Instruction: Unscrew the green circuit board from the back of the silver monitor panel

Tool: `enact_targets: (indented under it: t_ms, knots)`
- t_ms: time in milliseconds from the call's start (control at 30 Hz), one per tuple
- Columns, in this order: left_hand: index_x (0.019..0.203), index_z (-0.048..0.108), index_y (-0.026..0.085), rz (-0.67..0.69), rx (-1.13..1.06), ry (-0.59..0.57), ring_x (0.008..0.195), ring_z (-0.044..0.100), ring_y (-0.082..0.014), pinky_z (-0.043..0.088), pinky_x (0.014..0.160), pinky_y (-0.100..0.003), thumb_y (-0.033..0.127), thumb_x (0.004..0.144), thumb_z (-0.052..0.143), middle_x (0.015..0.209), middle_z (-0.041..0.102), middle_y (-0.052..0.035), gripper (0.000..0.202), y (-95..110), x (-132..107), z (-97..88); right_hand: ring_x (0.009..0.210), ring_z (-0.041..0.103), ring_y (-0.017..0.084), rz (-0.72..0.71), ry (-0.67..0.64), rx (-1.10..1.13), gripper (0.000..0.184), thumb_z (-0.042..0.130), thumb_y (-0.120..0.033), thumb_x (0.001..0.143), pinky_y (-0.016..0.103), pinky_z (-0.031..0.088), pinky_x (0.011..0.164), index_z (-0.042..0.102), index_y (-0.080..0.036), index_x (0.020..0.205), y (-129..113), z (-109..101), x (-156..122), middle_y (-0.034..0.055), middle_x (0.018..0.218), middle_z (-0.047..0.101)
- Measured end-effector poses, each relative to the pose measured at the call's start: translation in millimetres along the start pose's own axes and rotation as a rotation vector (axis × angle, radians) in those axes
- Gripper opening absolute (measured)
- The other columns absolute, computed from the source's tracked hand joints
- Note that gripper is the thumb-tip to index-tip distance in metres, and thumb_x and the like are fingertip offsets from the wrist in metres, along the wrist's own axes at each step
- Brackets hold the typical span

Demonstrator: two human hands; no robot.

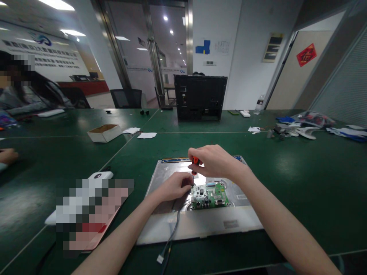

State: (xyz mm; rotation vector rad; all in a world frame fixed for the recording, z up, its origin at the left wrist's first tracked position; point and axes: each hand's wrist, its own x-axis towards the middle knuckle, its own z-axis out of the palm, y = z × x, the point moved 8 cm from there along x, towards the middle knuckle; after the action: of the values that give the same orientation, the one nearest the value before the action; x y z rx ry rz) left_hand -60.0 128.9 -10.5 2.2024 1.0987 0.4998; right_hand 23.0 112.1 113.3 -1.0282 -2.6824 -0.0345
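Observation:
A silver metal panel (200, 225) lies flat on the green table in front of me, with a small green circuit board (210, 196) on it. My right hand (213, 160) is closed round the red handle of a screwdriver (195, 161), held upright with its tip at the board's upper left corner. My left hand (176, 186) rests on the panel just left of the board, fingers curled in a pinch near the screwdriver tip; what it pinches is too small to see. A grey cable (172, 236) runs from the panel toward the front edge.
A black monitor back cover (200, 97) stands upright behind the panel. A small open cardboard box (104, 132) and white papers (147, 135) lie at left, bags and loose parts (304, 126) at right. A phone (99, 176) sits near my left arm. Another person sits far left.

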Motion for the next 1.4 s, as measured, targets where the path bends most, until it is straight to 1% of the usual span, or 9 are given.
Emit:
enact_targets:
  t_ms: [67,333,533,733,867,933,1033,1167,1400]
  knots:
    - [0.076,0.059,0.017,0.002,-0.002,0.001,0.062,0.052,-0.014,0.039,0.06,-0.025,0.014,0.072,0.052,0.066,0.058,0.0009,0.008,-1.0,0.4,-0.1,0.064,0.047,0.012,-0.001,-0.009,0.012,0.014,0.05,-0.033,0.085,0.027,0.02,0.054,0.053,-0.02,0.091,0.1,0.2,-0.7,0.0022,0.079,0.063]
    - [0.075,0.059,0.017,0.005,-0.008,0.005,0.064,0.052,-0.0142,0.04,0.061,-0.025,0.013,0.072,0.053,0.067,0.058,0.0008,0.009,0.1,-0.1,-1.6,0.066,0.047,0.012,-0.052,-0.002,0.053,0.013,0.05,-0.021,0.079,0.026,0.023,0.054,0.05,-0.019,0.092,-4.5,-2.2,-3.6,0.0014,0.084,0.063]
    - [0.078,0.06,0.017,0.0,-0.003,0.002,0.064,0.053,-0.0147,0.04,0.062,-0.026,0.013,0.072,0.053,0.068,0.059,0.0005,0.01,1.1,-0.7,-1.9,0.066,0.049,0.012,-0.026,0.009,0.004,0.013,0.05,-0.027,0.084,0.026,0.023,0.054,0.052,-0.02,0.094,-3.2,-1.9,-1.9,0.0022,0.082,0.065]
    - [0.075,0.059,0.017,-0.002,0.0,0.002,0.063,0.052,-0.0144,0.038,0.061,-0.025,0.013,0.072,0.052,0.066,0.058,0.0009,0.009,2.5,-0.3,-1.6,0.062,0.05,0.012,0.004,0.007,-0.077,0.02,0.052,-0.039,0.087,0.026,0.019,0.052,0.054,-0.02,0.092,1.4,0.6,0.9,0.002,0.076,0.065]
    - [0.073,0.058,0.016,-0.003,0.0,0.007,0.061,0.051,-0.0138,0.038,0.06,-0.025,0.013,0.072,0.052,0.063,0.056,0.0015,0.007,3.0,-0.5,-1.7,0.063,0.051,0.013,0.029,0.0,-0.07,0.022,0.052,-0.041,0.087,0.026,0.019,0.053,0.053,-0.019,0.091,4.8,1.0,0.5,0.0022,0.078,0.064]
    - [0.073,0.059,0.016,-0.006,0.0,0.008,0.062,0.051,-0.014,0.038,0.06,-0.025,0.013,0.072,0.052,0.065,0.056,0.0012,0.008,2.4,-0.5,-1.8,0.064,0.05,0.012,0.009,0.004,-0.03,0.021,0.053,-0.039,0.085,0.026,0.021,0.053,0.051,-0.019,0.091,3.1,0.0,-1.0,0.0018,0.079,0.064]
    - [0.075,0.06,0.016,-0.01,-0.002,0.005,0.064,0.052,-0.0143,0.039,0.061,-0.025,0.013,0.071,0.053,0.068,0.058,0.0005,0.009,1.1,-0.5,-1.8,0.067,0.049,0.012,-0.042,0.024,0.031,0.016,0.052,-0.028,0.081,0.025,0.024,0.054,0.049,-0.019,0.093,-2.3,-2.5,-3.4,0.0018,0.085,0.064]
    - [0.076,0.06,0.016,-0.015,-0.003,-0.003,0.064,0.052,-0.0145,0.04,0.061,-0.025,0.013,0.071,0.052,0.068,0.059,0.0004,0.009,0.4,-0.6,-1.1,0.065,0.047,0.011,-0.047,0.036,0.033,0.018,0.049,-0.019,0.079,0.025,0.023,0.053,0.047,-0.018,0.096,-5.1,-2.6,-3.1,0.0015,0.087,0.063]
    - [0.077,0.06,0.017,-0.015,0.0,-0.006,0.064,0.052,-0.0147,0.039,0.061,-0.025,0.015,0.073,0.053,0.067,0.058,0.0006,0.008,0.5,0.2,-1.1,0.059,0.044,0.011,0.007,0.023,-0.028,0.019,0.051,-0.035,0.087,0.026,0.02,0.053,0.049,-0.02,0.098,0.5,0.4,1.2,0.0002,0.077,0.062]
